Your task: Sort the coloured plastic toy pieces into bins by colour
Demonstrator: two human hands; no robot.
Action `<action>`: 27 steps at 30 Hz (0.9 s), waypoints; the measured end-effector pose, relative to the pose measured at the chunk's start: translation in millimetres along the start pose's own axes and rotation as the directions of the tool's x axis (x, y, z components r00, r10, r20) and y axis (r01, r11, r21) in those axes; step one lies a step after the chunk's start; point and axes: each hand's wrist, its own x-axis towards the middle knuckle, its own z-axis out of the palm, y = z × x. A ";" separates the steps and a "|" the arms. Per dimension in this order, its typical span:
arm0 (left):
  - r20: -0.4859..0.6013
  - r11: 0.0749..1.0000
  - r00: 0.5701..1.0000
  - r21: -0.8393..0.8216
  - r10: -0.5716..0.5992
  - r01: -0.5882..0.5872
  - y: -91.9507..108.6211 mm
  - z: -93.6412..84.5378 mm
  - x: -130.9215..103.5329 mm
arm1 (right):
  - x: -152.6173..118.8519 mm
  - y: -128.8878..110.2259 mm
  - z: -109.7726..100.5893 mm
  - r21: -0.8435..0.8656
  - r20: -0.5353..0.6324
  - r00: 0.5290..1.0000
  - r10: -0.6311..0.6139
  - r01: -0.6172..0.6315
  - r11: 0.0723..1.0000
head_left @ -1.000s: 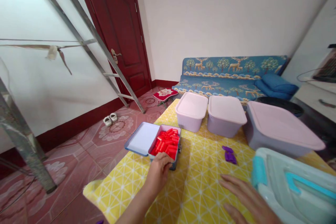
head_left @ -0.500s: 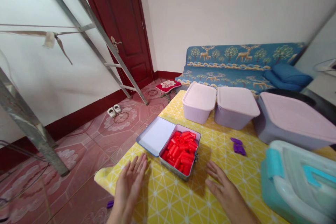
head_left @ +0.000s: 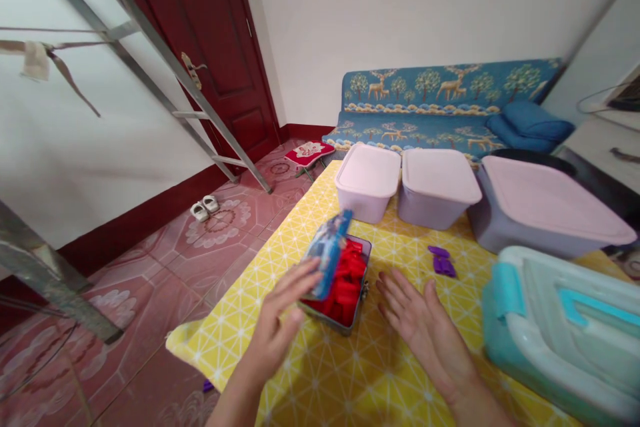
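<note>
A hinged tin box (head_left: 325,321) full of red plastic tube-like pieces (head_left: 347,283) stands on the yellow patterned tablecloth. Its blue printed lid (head_left: 327,253) is tilted up part-way over the left side of the box, slightly blurred. The fingers of my left hand (head_left: 280,313) are stretched out against the lid's outer face, not wrapped round it. To the right of the box, beside its small metal latch (head_left: 365,289), my right hand (head_left: 425,327) is spread with the palm turned inward and holds nothing.
Several purple pieces (head_left: 442,261) lie on the cloth to the right. Lidded storage bins (head_left: 367,177) line the far side, and a turquoise case (head_left: 560,333) stands near right. A ladder (head_left: 175,73) leans at the left; a red stool (head_left: 309,152) stands beyond the table.
The lid lay flat open and is now swung up towards the box, with my left hand moved right and up against it. My right hand has opened wider beside the box. The view shifted slightly.
</note>
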 end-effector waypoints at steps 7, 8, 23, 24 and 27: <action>0.329 0.844 0.943 0.490 0.051 -0.217 10.9 44.8 -8.3 | -2.8 17.7 -3.0 -0.014 -0.061 0.998 -0.001 0.000 1.000; 0.321 0.840 0.945 0.497 0.058 -0.220 10.1 45.9 -8.2 | -3.4 18.5 -3.8 -0.021 -0.055 0.998 0.002 -0.003 1.000; 0.104 0.768 0.976 0.603 0.192 -0.215 -5.3 56.6 -5.8 | -16.4 20.5 -5.7 -0.210 -0.009 0.999 0.038 -0.040 0.977; 0.090 0.760 0.978 0.617 0.190 -0.204 -8.0 54.3 -2.5 | -17.1 19.8 -7.0 -0.209 0.004 0.999 0.036 -0.034 0.977; 0.048 0.756 0.985 0.635 0.168 -0.160 -15.9 48.3 11.1 | -18.7 19.9 -9.4 -0.201 0.014 0.999 0.043 -0.039 0.979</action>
